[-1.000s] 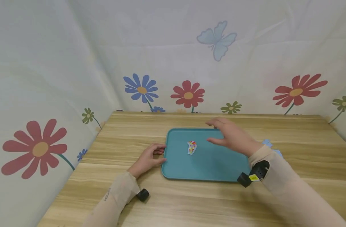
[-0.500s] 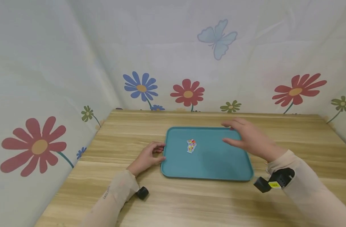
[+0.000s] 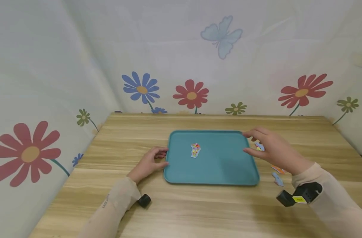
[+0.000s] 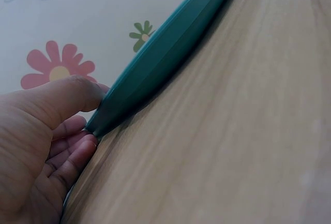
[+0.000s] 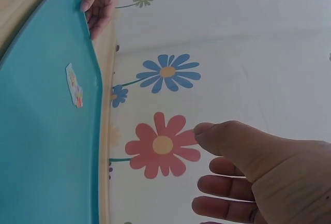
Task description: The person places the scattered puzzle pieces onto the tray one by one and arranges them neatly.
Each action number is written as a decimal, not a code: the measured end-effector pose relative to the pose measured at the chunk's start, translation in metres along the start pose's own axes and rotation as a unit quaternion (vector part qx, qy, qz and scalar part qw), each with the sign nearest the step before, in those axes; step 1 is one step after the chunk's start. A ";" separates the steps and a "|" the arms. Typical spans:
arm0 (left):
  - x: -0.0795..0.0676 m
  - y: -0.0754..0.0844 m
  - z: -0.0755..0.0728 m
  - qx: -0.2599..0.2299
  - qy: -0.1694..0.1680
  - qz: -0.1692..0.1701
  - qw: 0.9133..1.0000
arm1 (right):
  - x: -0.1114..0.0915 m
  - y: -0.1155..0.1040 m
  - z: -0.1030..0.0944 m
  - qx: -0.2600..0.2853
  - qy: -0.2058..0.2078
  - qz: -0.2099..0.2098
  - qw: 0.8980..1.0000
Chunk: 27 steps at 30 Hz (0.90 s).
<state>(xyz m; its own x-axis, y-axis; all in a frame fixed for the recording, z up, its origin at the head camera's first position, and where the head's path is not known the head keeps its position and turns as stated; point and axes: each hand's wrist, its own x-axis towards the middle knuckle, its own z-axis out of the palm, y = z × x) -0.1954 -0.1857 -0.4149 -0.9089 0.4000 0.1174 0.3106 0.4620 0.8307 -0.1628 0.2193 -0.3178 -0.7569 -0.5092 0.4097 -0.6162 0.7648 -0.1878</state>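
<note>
A teal tray (image 3: 219, 173) lies on the wooden table. My left hand (image 3: 147, 165) rests against its left rim, thumb and fingertips spread apart along the edge; the left wrist view shows the thumb (image 4: 83, 100) right at the rim. On the tray's left half sits a small multicoloured cutout piece (image 3: 195, 150) with a pale blue border. My right hand (image 3: 276, 150) hovers at the tray's right rim, thumb and fingers parted, nothing between them. Beyond its fingers a similar piece (image 3: 259, 146) shows partly, mostly hidden by the hand.
Right of the tray, below my right hand, lie an orange cutout piece (image 3: 278, 169) and a light blue one (image 3: 277, 179). A white cloth (image 3: 157, 39) printed with flowers and a butterfly hangs behind and beside the table (image 3: 196, 211).
My right hand has moved right, from over the tray to its right rim, uncovering pieces on the table there. The left hand stays at the left rim. The head view has shifted slightly.
</note>
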 end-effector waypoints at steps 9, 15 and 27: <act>0.001 0.000 -0.001 0.000 -0.003 -0.004 1.000 | -0.017 0.009 0.001 -0.007 -0.008 0.010 1.000; 0.002 0.001 -0.002 0.002 -0.005 -0.003 1.000 | -0.032 0.017 0.003 -0.004 -0.009 0.027 1.000; 0.002 0.001 -0.004 0.001 -0.005 -0.005 1.000 | -0.055 0.030 0.009 0.008 -0.051 0.066 0.996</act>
<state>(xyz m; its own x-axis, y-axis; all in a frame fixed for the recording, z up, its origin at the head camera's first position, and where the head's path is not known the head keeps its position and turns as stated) -0.1984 -0.1874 -0.4122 -0.9091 0.4034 0.1037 0.3020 0.4670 0.8311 -0.1416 0.2661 -0.3535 -0.8493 -0.4420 0.2886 -0.5122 0.8221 -0.2484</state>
